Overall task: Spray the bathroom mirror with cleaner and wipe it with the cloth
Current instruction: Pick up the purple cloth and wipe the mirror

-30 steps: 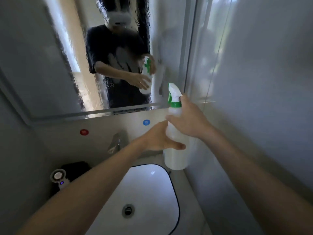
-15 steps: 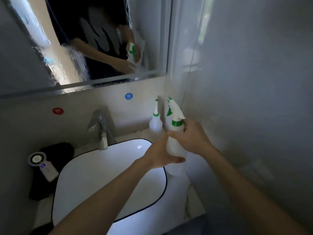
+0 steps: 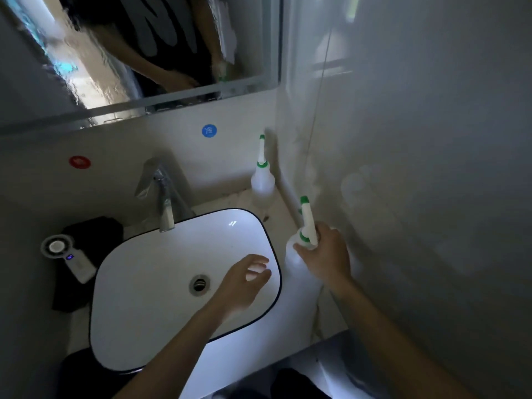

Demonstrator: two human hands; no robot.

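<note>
- Our left hand (image 3: 244, 279) hovers over the right half of the basin (image 3: 138, 298), fingers spread and loosely bent, holding nothing.
- Our right hand (image 3: 325, 254) is just past the basin's right rim. Its fingers and thumb are wrapped round the neck of the spray bottle (image 3: 298, 272).
- The bottle is translucent white plastic with a green collar and a green-tipped trigger head, and it stands upright close to the glossy side wall (image 3: 431, 139). We cannot tell whether its base rests on the counter.
- The basin is smooth white ceramic, a rounded rectangle with a thin dark edge line and a metal drain (image 3: 199, 284) at its middle.
- Left of the basin lies a dark bundle (image 3: 92, 231), soft-looking. It may be the cloth, but it is too dim for us to tell.
- A small white device (image 3: 69, 257) with a round head and a blue light rests on the bundle.
- Behind the basin rises an angular chrome faucet (image 3: 164, 197) on a pale, faintly veined counter (image 3: 239, 201).
- Behind the basin's right corner, a second bottle (image 3: 261, 182) of the same make stands in the wall corner.
- Above the basin, on the matte back wall, we see a red sticker (image 3: 79, 161) and a blue sticker (image 3: 209, 130). Their markings are unreadable.
- Farthest up, the mirror (image 3: 253, 38) is streaked and rippled with wet film. It reflects a dark printed shirt and a forearm, and the frame edge cuts off its top.
</note>
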